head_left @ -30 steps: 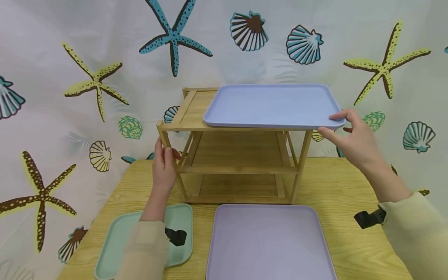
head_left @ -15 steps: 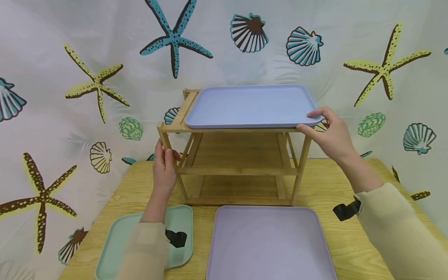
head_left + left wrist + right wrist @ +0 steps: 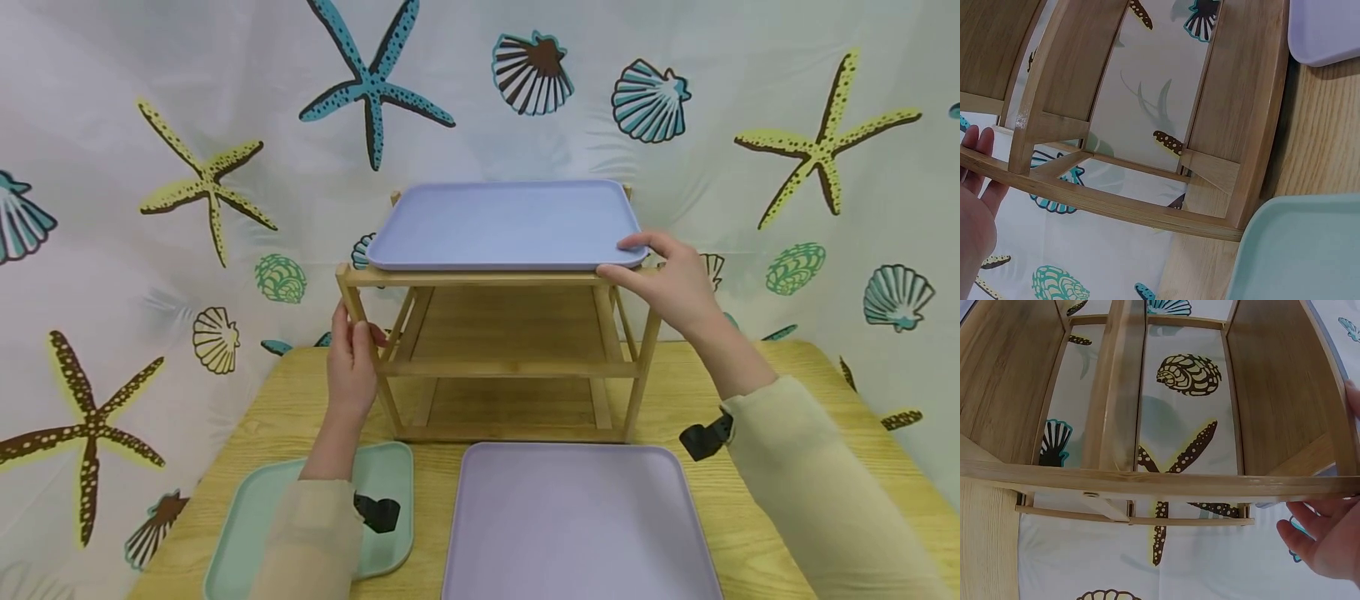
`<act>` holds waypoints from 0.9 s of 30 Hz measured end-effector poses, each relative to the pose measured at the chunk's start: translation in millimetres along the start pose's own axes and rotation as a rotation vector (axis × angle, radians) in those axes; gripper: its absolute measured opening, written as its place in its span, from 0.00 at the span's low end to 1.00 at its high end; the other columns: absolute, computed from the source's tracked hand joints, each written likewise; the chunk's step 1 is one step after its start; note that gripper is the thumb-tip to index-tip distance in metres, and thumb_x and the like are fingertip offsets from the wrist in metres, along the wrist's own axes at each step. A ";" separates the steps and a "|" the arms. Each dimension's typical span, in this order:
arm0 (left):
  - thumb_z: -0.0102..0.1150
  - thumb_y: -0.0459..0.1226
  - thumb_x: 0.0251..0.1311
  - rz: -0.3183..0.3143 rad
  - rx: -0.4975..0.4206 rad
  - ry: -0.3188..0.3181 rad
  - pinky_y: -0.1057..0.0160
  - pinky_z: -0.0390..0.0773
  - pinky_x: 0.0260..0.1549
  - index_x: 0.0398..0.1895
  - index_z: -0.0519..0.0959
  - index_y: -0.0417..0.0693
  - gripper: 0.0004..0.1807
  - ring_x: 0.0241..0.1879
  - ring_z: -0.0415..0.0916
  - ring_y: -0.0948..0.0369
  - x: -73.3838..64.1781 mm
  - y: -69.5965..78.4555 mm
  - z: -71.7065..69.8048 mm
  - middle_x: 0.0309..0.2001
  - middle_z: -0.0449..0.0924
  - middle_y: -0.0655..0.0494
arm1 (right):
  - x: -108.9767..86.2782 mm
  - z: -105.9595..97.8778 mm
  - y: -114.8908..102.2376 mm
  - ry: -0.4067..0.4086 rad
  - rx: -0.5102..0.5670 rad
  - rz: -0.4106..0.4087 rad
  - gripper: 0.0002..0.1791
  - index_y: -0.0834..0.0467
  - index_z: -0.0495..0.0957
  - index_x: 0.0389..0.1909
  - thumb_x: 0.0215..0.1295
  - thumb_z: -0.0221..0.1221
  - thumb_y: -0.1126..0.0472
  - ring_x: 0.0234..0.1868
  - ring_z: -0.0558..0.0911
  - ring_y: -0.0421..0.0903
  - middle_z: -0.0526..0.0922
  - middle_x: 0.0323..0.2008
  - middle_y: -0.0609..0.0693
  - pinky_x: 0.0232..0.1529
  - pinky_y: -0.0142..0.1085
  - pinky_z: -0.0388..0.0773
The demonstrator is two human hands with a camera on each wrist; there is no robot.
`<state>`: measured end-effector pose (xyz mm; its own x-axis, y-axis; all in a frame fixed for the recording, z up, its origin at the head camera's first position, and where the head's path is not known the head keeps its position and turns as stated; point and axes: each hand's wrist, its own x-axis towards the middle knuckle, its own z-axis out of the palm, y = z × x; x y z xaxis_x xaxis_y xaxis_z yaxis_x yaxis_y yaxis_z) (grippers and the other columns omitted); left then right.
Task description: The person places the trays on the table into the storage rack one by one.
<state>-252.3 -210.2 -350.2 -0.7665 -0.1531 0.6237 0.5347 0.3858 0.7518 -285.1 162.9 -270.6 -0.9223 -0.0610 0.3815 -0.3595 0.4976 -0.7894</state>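
Note:
A three-tier wooden shelf rack stands on the table. Across its top tier lies a periwinkle-blue tray, covering most of that tier. My right hand pinches the tray's front right corner, thumb below and fingers over the rim. On the other side, my left hand holds the rack's front left post just under the top rail. The left wrist view shows the fingers of that hand around the post. In the right wrist view, the right hand is beside the rack's upper end.
In front of the rack a lilac tray lies flat on the wooden table. A mint-green tray is to its left, partly hidden under my left forearm. A white curtain with starfish and shells hangs close behind the rack.
My right hand has slid the blue tray leftward along the rack's top, from overhanging the right end to sitting over the tier. The left hand has stayed on the post.

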 end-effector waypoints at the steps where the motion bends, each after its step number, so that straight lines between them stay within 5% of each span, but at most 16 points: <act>1: 0.32 0.32 0.77 0.005 -0.002 0.001 0.59 0.69 0.37 0.71 0.55 0.34 0.22 0.36 0.71 0.44 0.1 -0.1 0.2 0.34 0.72 0.29 | 0.9 -0.2 -0.7 -0.011 0.009 -0.002 0.29 0.59 0.77 0.54 0.58 0.68 0.45 0.54 0.68 0.52 0.71 0.63 0.55 0.46 0.45 0.66; 9: 0.31 0.32 0.77 -0.003 -0.008 -0.006 0.59 0.69 0.37 0.71 0.55 0.36 0.23 0.35 0.72 0.51 0.3 0.3 0.6 0.34 0.72 0.30 | 2.8 -3.0 -2.1 -0.069 -0.006 -0.031 0.27 0.60 0.75 0.56 0.61 0.66 0.48 0.62 0.66 0.55 0.71 0.61 0.57 0.55 0.53 0.65; 15: 0.31 0.31 0.77 -0.026 -0.008 -0.009 0.56 0.70 0.41 0.72 0.55 0.35 0.23 0.35 0.72 0.51 -0.1 -0.9 0.7 0.34 0.71 0.31 | -1.6 -0.3 6.9 -0.032 0.034 -0.048 0.31 0.57 0.71 0.64 0.62 0.65 0.49 0.64 0.66 0.54 0.69 0.65 0.56 0.58 0.54 0.64; 23: 0.32 0.33 0.77 -0.004 0.008 0.006 0.60 0.70 0.37 0.72 0.56 0.39 0.23 0.34 0.72 0.55 3.9 -32.1 4.4 0.33 0.72 0.34 | -54.5 -5.2 40.8 0.235 0.115 -0.135 0.28 0.58 0.67 0.67 0.67 0.60 0.62 0.61 0.70 0.47 0.70 0.63 0.51 0.53 0.35 0.68; 27: 0.33 0.35 0.78 0.020 0.002 0.023 0.62 0.68 0.39 0.72 0.57 0.44 0.23 0.34 0.73 0.56 6.4 -42.3 3.7 0.32 0.73 0.37 | -87.9 -7.0 61.4 0.243 0.121 -0.163 0.26 0.62 0.64 0.66 0.68 0.57 0.68 0.57 0.72 0.39 0.70 0.62 0.49 0.47 0.28 0.68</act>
<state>-281.2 -224.2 -378.9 -0.7472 -0.1660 0.6435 0.5492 0.3910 0.7386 -225.0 204.9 -349.3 -0.7958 0.0844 0.5997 -0.5273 0.3905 -0.7547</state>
